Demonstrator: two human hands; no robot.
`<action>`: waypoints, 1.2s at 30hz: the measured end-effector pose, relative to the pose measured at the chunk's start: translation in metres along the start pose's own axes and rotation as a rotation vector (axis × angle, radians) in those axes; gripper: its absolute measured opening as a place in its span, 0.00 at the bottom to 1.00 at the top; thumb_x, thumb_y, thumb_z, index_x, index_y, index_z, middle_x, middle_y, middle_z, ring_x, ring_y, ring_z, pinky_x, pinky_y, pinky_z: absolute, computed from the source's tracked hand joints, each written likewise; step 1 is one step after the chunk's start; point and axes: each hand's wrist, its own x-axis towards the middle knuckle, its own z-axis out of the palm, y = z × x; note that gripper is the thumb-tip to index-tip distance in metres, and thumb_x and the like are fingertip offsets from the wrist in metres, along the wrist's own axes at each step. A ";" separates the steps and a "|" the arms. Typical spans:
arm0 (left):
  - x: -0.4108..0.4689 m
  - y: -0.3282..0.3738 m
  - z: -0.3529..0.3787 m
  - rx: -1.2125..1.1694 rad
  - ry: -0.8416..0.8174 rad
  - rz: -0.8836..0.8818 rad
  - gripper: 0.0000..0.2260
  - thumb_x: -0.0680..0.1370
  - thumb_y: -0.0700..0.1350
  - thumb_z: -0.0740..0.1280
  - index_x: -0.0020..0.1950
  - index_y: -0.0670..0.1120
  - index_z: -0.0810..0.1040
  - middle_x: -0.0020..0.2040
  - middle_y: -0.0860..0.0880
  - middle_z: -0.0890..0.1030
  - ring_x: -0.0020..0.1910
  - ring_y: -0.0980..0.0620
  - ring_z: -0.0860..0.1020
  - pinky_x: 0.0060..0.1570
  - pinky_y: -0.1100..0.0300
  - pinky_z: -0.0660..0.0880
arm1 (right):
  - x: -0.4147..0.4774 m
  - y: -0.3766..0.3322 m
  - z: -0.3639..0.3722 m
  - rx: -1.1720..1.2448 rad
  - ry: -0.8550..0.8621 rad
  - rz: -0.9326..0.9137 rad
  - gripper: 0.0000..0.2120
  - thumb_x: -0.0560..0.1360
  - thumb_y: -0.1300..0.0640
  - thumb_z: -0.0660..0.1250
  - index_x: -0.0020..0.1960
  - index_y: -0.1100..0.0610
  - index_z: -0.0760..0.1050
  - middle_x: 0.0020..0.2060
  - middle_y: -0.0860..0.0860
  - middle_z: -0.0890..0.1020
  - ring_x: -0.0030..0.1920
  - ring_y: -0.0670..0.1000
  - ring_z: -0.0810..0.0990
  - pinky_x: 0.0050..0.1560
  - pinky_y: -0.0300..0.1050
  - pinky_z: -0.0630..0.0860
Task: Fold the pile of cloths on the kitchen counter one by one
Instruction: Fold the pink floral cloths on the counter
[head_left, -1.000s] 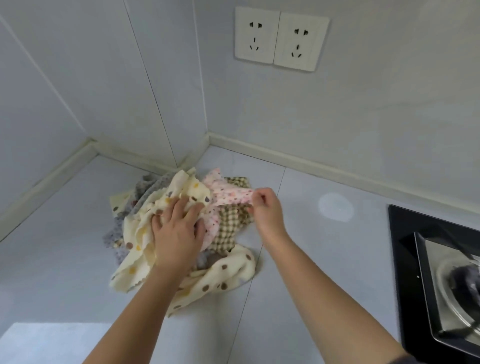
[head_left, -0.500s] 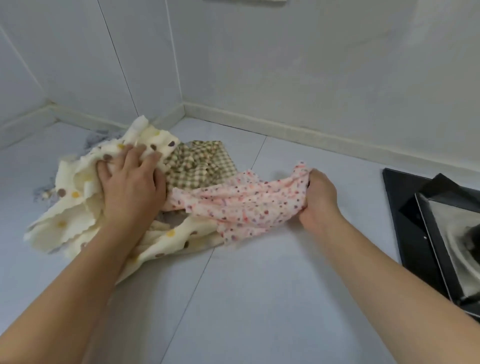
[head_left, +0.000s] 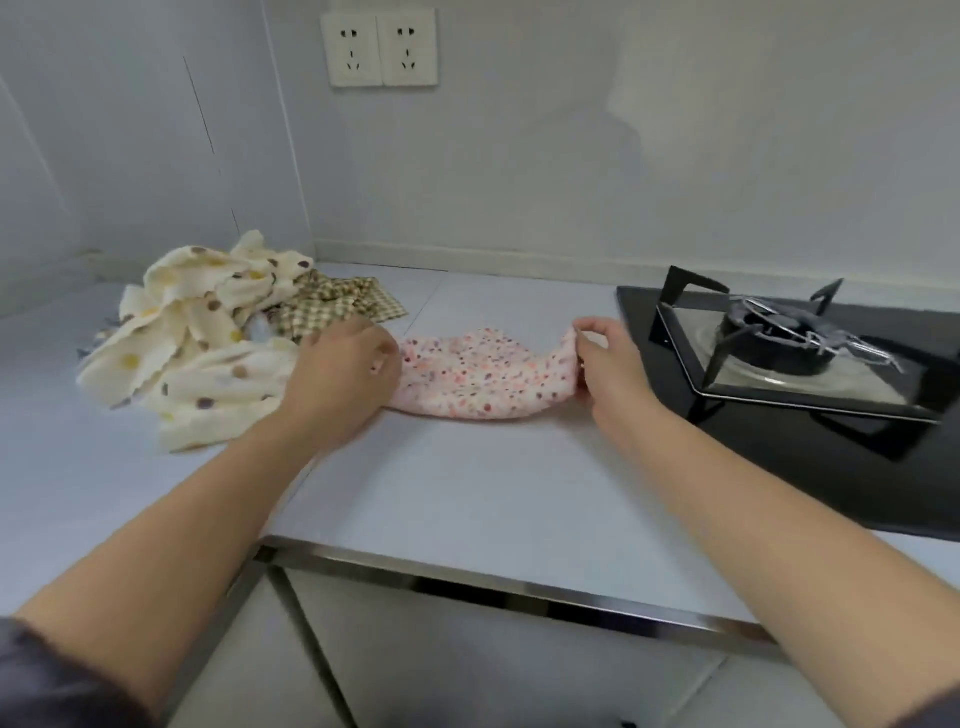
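Note:
A pink cloth with small coloured dots lies stretched on the pale counter, apart from the pile. My right hand pinches its right end between thumb and fingers. My left hand grips its left end. To the left sits the pile: a cream cloth with brown and yellow dots, crumpled, and a brown checked cloth behind my left hand. A bit of grey cloth shows under the cream one.
A black gas hob with a burner and pan support stands just right of my right hand. Two wall sockets hang above. The counter's metal front edge runs below my forearms, over cabinet doors.
The pink cloth has been pulled right, out of the pile. My left hand left the cream cloth and now grips the pink cloth's left end. The camera view has pulled back.

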 end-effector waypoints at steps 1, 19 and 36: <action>-0.009 0.011 0.000 -0.033 -0.031 0.055 0.07 0.77 0.45 0.64 0.48 0.45 0.81 0.48 0.46 0.80 0.50 0.43 0.76 0.52 0.50 0.69 | -0.010 0.002 -0.007 -0.009 0.004 -0.009 0.14 0.78 0.65 0.57 0.44 0.50 0.75 0.36 0.52 0.79 0.32 0.49 0.77 0.30 0.40 0.73; -0.006 -0.021 0.011 -0.420 -0.165 -0.113 0.13 0.78 0.36 0.62 0.63 0.43 0.75 0.59 0.48 0.76 0.59 0.52 0.73 0.56 0.65 0.64 | -0.022 0.005 0.019 -1.251 -0.595 -0.485 0.22 0.83 0.50 0.54 0.75 0.53 0.63 0.75 0.50 0.63 0.75 0.51 0.59 0.73 0.43 0.56; 0.002 -0.007 0.016 0.065 -0.042 -0.097 0.08 0.77 0.45 0.63 0.49 0.44 0.80 0.48 0.46 0.78 0.49 0.42 0.77 0.47 0.53 0.67 | -0.017 0.020 0.023 -1.310 -0.185 -0.406 0.20 0.81 0.47 0.52 0.67 0.55 0.70 0.66 0.54 0.72 0.67 0.56 0.69 0.68 0.53 0.64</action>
